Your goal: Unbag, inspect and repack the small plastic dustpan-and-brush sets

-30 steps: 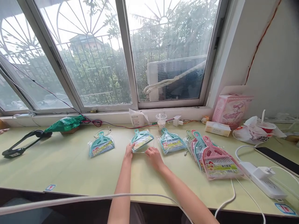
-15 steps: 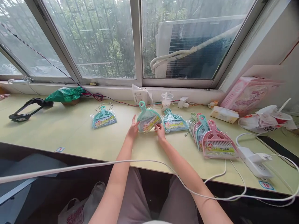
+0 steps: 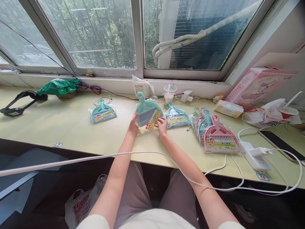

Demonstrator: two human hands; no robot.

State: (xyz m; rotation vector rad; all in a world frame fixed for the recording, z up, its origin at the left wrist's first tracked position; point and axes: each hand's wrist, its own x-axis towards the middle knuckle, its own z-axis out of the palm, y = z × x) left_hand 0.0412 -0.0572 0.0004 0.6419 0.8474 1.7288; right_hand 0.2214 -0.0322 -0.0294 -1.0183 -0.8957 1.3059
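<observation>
A teal dustpan with a grey-bristled brush (image 3: pixel 145 115) is raised slightly over the table, handle pointing away. My left hand (image 3: pixel 134 124) is closed on its left edge. A yellow and red label card (image 3: pixel 153 121) lies tilted across the brush, and my right hand (image 3: pixel 161 126) grips its right side. One wrapped teal dustpan set (image 3: pixel 177 115) lies just right of my hands, and another (image 3: pixel 103 112) lies farther left. At the right, several wrapped sets overlap, with a pink one (image 3: pixel 221 136) in front.
Behind stand a plastic cup (image 3: pixel 169 94) and a white packet (image 3: pixel 142 87). A green bag (image 3: pixel 59 86) and black headset (image 3: pixel 21 102) are at left. A power strip (image 3: pixel 254 156), phone (image 3: pixel 282 144) and pink box (image 3: pixel 260 84) are at right. A white cable (image 3: pixel 147 152) crosses above my forearms.
The label card has tilted more steeply over the brush, with my right hand still at it. The whole view has shifted, so the table sits higher in the picture.
</observation>
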